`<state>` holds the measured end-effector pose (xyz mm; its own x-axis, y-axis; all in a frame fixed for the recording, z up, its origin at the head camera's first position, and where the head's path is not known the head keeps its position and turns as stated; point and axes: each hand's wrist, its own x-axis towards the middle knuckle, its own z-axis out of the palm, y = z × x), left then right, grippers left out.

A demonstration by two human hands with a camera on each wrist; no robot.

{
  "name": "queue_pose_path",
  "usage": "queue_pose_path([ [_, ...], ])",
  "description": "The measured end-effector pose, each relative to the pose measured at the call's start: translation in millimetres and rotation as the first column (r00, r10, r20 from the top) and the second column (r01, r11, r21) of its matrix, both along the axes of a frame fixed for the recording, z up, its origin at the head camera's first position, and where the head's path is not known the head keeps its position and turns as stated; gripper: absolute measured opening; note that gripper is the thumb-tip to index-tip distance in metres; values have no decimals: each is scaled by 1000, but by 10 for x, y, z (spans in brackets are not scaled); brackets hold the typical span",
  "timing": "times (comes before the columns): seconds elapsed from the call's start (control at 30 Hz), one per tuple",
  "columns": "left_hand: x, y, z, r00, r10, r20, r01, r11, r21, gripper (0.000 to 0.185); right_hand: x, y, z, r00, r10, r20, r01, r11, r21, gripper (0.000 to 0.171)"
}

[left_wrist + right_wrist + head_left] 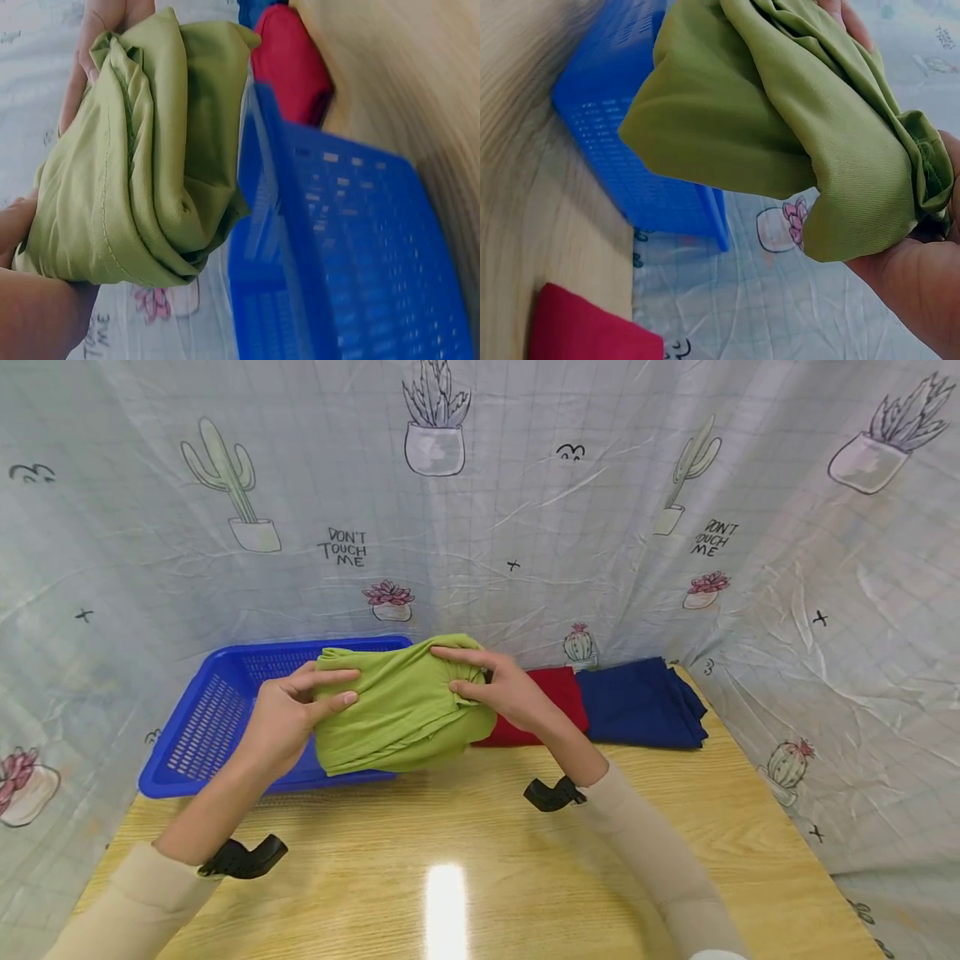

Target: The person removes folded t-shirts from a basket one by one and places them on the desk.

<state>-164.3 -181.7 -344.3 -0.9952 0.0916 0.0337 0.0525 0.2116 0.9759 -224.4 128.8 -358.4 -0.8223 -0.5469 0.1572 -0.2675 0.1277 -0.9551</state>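
From the head view, the left hand (281,718) and the right hand (504,687) hold a folded green cloth (397,706) in the air between them, above the right end of a blue basket (225,710). The left fingers curl over the cloth's left edge with the thumb on top; the right fingers pinch its bunched right end. The cloth hides the basket's right part, and what shows of the inside holds nothing. To the right, a folded red cloth (551,693), partly hidden behind the right hand, lies on the desk (450,860) beside a folded dark blue cloth (641,702). A cactus-printed curtain (525,510) closes off the far side.

The left wrist view shows the cloth's layered folds (142,165) close up, with only bits of the hands at the picture's edge. The basket's mesh wall (352,255) is blurred.

In the right wrist view, the right palm (915,277) grips the bunched end; its fingers are mostly cut off.
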Motion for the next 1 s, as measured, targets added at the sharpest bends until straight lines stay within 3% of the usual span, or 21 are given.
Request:
queue_pose_path([
  [0.13,51,120,-48,1000,-1,-21,0,999,-34,46,38,111,-57,1000,-14,-22,15,999,30,48],
  [0.37,176,341,-170,999,-17,-47,17,1000,7,43,138,274,-146,999,-50,-19,51,997,53,48],
  [0.6,249,526,-316,998,-3,-64,2,1000,-16,42,254,433,-246,997,-73,-1,73,996,55,48],
  [0.8,282,653,-458,998,-22,-61,25,999,46,38,353,576,-342,993,-108,-44,112,989,101,47],
  [1.0,294,847,-656,998,-53,-31,56,993,106,35,463,704,-463,992,-125,-8,125,987,98,48],
])
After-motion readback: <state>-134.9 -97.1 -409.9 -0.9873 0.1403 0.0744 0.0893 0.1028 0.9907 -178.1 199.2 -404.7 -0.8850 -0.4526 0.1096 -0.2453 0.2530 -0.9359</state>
